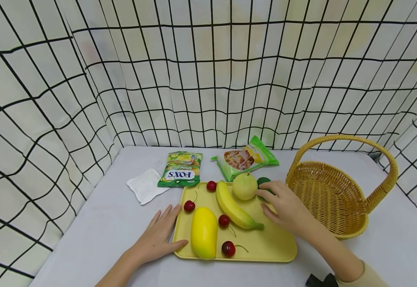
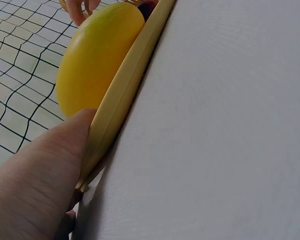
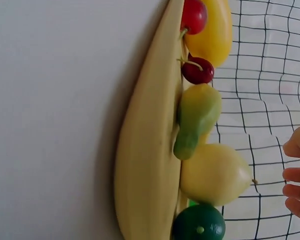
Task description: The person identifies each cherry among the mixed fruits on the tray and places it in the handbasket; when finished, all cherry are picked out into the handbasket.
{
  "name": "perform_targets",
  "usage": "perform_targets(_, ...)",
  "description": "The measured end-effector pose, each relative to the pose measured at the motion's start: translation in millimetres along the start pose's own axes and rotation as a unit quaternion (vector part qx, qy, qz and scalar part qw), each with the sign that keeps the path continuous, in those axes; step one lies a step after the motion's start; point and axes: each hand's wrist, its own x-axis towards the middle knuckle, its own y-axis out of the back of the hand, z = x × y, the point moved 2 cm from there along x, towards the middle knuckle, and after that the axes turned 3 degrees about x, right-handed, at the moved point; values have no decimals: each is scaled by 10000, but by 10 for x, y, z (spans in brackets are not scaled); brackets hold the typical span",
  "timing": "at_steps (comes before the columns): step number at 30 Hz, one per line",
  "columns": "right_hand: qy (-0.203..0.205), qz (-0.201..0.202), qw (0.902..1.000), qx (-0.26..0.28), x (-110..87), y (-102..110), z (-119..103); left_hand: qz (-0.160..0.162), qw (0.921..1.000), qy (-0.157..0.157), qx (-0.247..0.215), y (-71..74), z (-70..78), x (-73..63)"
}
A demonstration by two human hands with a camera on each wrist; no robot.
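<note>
White table (image 1: 97,235): left fingers (image 1: 173,216), right fingers (image 1: 271,185) spread, green fruit (image 3: 200,223) between pear (image 1: 244,186) and basket (image 1: 321,195)

Black netting (image 1: 212,25) in a wide, wavering mesh rises beyond the far edge and both sides of the white tabletop (image 1: 97,235). Behind it is a pale backdrop (image 1: 202,44), whitish with faint, blurred yellow patches toward the upper right. The light is soft.

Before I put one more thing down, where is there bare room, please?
On the tray, the near-right corner, between the nearest cherry and right rim. On the table, left of the left grip. Crowded: the tray's left and middle, with yellow fruit, banana and other cherries.
</note>
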Motion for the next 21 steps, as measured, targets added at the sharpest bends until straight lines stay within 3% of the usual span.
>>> perform_targets(6, 271, -136, 9995, -58, 51, -122, -89, 30, 10000, -45, 46, 1, -8, 1)
perform_targets(14, 355, -538, 9979, 38, 34, -324, -184, -26, 9999, -66, 83, 2, -5, -4)
perform_targets(21, 436, -592, 9973, 88, 33, -416, -238, -47, 9999, -28, 130, 2, -9, 0)
